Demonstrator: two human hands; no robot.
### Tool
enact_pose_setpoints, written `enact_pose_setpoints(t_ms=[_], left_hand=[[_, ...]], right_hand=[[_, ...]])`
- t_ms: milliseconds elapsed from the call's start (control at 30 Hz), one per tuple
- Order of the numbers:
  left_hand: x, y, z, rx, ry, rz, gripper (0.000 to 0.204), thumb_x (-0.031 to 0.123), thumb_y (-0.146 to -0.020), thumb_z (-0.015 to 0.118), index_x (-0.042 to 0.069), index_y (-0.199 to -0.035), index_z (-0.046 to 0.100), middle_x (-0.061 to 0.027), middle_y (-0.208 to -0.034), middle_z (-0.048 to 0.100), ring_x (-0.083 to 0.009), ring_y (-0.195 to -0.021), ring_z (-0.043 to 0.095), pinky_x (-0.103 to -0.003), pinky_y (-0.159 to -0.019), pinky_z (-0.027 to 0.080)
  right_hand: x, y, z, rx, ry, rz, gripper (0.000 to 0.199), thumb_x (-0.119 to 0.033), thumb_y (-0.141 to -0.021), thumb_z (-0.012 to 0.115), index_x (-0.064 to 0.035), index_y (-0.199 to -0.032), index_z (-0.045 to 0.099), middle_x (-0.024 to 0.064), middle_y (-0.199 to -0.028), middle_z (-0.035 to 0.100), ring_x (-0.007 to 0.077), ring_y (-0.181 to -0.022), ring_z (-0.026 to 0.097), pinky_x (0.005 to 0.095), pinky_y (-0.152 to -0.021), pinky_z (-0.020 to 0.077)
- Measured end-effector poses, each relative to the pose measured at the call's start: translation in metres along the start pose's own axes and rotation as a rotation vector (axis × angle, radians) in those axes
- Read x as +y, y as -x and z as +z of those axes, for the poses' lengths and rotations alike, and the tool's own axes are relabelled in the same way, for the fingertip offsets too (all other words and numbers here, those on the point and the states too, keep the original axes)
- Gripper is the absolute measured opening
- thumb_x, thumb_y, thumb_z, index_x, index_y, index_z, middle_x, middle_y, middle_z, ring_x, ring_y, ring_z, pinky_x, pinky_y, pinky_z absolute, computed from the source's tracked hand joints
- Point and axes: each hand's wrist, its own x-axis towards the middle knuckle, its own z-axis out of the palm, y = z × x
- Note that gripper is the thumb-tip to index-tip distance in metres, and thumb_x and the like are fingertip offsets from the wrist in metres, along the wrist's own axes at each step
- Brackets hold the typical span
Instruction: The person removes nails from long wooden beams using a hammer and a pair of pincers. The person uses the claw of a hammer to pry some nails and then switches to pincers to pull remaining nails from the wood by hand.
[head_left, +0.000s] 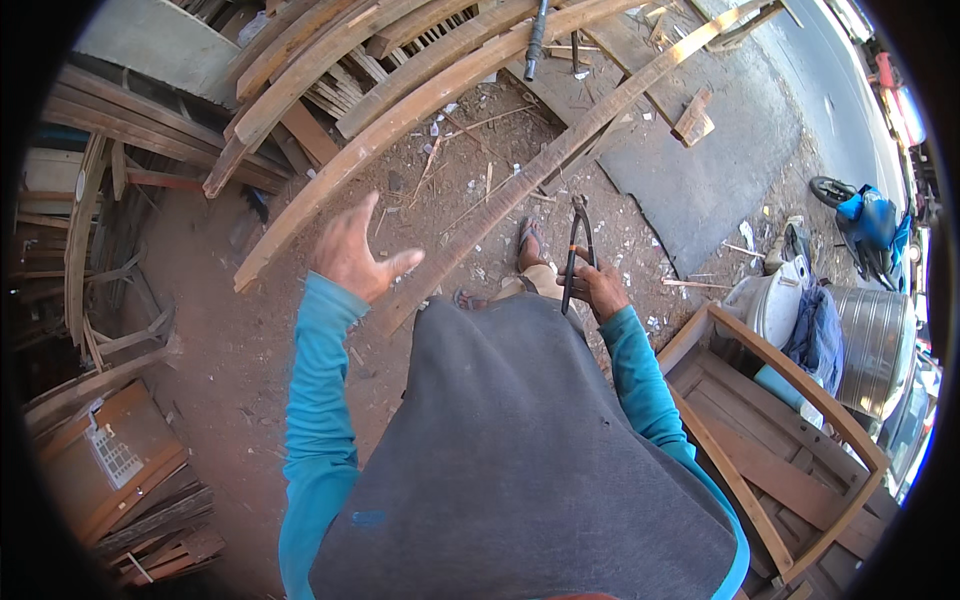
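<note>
My left hand is open, thumb and fingers spread, near the lower end of a long wooden beam that runs diagonally up to the right. Nothing is in this hand, and it seems apart from the beam. My right hand is closed around the dark handles of a pair of pincers, whose jaws point away from me, to the right of the beam. Another beam, thick and pale, lies beyond my left hand, its near end to the left of it.
Several timbers are stacked at the far left. A panelled wooden door and a frame lie at the right, before a metal drum. A grey sheet covers littered ground; a blue motorcycle stands beyond. Boards lie at the left.
</note>
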Motion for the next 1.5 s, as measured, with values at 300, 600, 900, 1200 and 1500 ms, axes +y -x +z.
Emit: enact_pose_setpoints(t_ms=[300,600,900,1200,1500], left_hand=[[-0.058,0.084,0.162,-0.469,0.017,-0.404,0.101,0.054,-0.065,0.085,0.010,-0.144,0.040,-0.0240,-0.133,0.055,-0.0414,-0.124,0.052,-0.048,-0.104,0.042],[-0.087,0.078,0.185,-0.479,-0.093,-0.553,0.075,0.036,-0.073,0.084,0.011,-0.135,0.048,-0.0189,-0.122,0.064,-0.0406,-0.112,0.060,-0.046,-0.094,0.049],[-0.097,0.037,0.136,-0.738,0.145,-0.519,0.101,0.034,-0.060,0.093,0.001,-0.141,0.043,-0.0213,-0.123,0.064,-0.0313,-0.114,0.063,-0.039,-0.099,0.049],[-0.097,0.033,0.138,-0.796,0.211,-0.568,0.107,0.040,-0.060,0.092,0.001,-0.145,0.039,-0.0216,-0.125,0.063,-0.0317,-0.115,0.062,-0.039,-0.100,0.049],[-0.129,0.045,0.148,-0.775,0.234,-0.482,0.112,0.038,-0.061,0.090,0.001,-0.150,0.033,-0.0258,-0.126,0.061,-0.0352,-0.119,0.059,-0.038,-0.104,0.046]], right_hand=[[-0.010,-0.021,-0.025,-0.222,-0.057,0.081,0.061,-0.012,-0.089,0.047,0.0020,-0.147,0.036,0.0226,-0.117,0.064,0.0335,-0.106,0.066,0.0440,-0.096,0.0523],[-0.043,-0.061,-0.073,-0.261,-0.060,0.068,0.063,-0.010,-0.084,0.047,0.0017,-0.145,0.039,0.0234,-0.118,0.064,0.0345,-0.104,0.067,0.0456,-0.096,0.0529],[-0.074,-0.081,-0.067,-0.400,0.152,0.121,0.062,-0.012,-0.086,0.050,0.0016,-0.146,0.039,0.0198,-0.118,0.063,0.0319,-0.104,0.067,0.0431,-0.095,0.0542],[-0.115,-0.089,-0.066,-0.463,0.395,0.159,0.057,-0.016,-0.090,0.051,0.0026,-0.143,0.042,0.0169,-0.113,0.064,0.0290,-0.102,0.068,0.0408,-0.090,0.0569],[-0.118,-0.095,-0.066,-0.433,0.298,0.300,0.058,-0.039,-0.100,0.054,-0.0046,-0.145,0.042,0.0046,-0.082,0.056,0.0130,-0.066,0.058,0.0280,-0.058,0.0501]])
